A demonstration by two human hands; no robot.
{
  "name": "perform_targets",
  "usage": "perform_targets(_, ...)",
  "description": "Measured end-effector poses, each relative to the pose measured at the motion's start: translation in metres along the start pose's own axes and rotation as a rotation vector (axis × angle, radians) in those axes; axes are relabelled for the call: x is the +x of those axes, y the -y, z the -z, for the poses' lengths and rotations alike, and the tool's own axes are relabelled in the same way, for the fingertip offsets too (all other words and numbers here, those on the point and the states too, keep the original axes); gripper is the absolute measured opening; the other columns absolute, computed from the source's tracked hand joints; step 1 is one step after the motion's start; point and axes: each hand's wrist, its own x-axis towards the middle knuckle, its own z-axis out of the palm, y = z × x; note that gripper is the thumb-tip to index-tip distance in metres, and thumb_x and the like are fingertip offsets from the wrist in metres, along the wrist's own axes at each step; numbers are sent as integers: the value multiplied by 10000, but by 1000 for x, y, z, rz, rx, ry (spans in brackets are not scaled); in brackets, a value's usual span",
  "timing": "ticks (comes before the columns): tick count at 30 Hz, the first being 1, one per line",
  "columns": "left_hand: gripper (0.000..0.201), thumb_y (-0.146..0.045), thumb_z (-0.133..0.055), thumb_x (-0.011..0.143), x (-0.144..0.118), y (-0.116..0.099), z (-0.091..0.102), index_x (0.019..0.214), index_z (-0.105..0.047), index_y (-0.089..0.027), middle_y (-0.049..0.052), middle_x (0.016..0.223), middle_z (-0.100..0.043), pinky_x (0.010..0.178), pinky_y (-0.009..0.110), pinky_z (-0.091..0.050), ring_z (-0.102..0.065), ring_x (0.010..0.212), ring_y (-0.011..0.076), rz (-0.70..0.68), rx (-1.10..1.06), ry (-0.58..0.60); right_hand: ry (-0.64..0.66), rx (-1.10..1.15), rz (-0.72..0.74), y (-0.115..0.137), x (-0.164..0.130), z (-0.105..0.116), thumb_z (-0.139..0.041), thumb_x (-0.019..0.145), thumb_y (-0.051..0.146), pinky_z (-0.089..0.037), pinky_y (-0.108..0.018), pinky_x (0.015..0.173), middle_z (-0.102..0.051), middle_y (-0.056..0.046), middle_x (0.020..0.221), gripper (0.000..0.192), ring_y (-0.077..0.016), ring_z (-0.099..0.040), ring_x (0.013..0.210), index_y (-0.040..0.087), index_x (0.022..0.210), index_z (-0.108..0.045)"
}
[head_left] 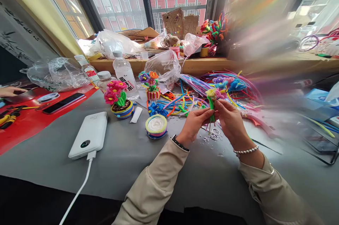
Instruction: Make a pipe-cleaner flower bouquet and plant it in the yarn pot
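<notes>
In the head view, both hands met above the middle of the grey-covered bench [132, 154], raised clear of it so the work sat close under the eyes. The left hand [194, 123] was closed on the green stem [211, 110] of a small pipe-cleaner flower bunch, fingers curled around it from the left, apparently to keep it upright and steady. The right hand [230, 119] pinched the same stem from the right, fingertips close together on it, so the two grips faced each other across the thin wire. The yellow and pink flower heads [215, 93] stood just above the fingers, free of both hands, probably so they would not be crushed. Beyond the hands lay a loose heap of coloured pipe cleaners [185, 99], within easy reach. Left of it stood two finished flower pots [120, 102], set back out of the working space, and a round spool wrapped in coloured rings [156, 126] lay nearer. A water bottle [125, 75] stood behind the pots. At near left a white power bank [90, 134] rested flat with its cable trailing off the near edge. On the red mat at far left lay a phone [63, 102], and another person's hand [9, 91] rested at the edge. The right side was smeared by blur.
</notes>
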Motion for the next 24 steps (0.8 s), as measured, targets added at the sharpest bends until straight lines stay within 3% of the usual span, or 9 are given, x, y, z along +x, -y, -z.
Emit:
perform_targets(6, 255, -292, -742, 532, 2, 1, 1, 725, -696, -133, 19, 608, -635, 714, 278, -438, -576, 567, 96, -55, -61, 11, 55, 45, -13, 10, -2, -3, -720, 550, 377, -431, -262, 561, -597, 35, 649, 239, -115, -536, 589, 230, 702, -608)
perform_targets(9, 271, -302, -742, 526, 2, 2, 1, 739, -699, -140, 18, 623, -640, 719, 280, -438, -581, 580, 101, -85, -70, 10, 182, 3, -56, 15, -2, 0, -712, 567, 385, -418, -244, 516, -543, 48, 570, 236, -102, -497, 528, 221, 692, -595)
perform_targets(13, 235, -317, -728, 548, 1, 1, 1, 700, -698, -139, 7, 587, -620, 710, 280, -443, -564, 550, 91, -89, -32, 36, 358, -105, -92, 18, -1, 7, -657, 634, 422, -414, -253, 528, -491, 32, 526, 284, -100, -470, 516, 178, 535, -551)
perform_targets(17, 236, -332, -675, 620, -1, -2, 2, 724, -699, -121, 35, 614, -640, 665, 266, -453, -570, 566, 104, -117, 111, 80, 318, -130, -88, 23, -1, 9, -667, 621, 407, -376, -246, 515, -471, 37, 524, 283, -94, -433, 513, 178, 521, -536)
perform_targets(24, 203, -285, -574, 725, -1, -8, 6, 779, -703, -139, 39, 669, -672, 650, 232, -453, -580, 623, 112, -340, 541, 87, 264, -330, 49, 25, -2, 8, -627, 673, 351, -340, -258, 571, -436, 36, 509, 282, -107, -417, 565, 178, 471, -534)
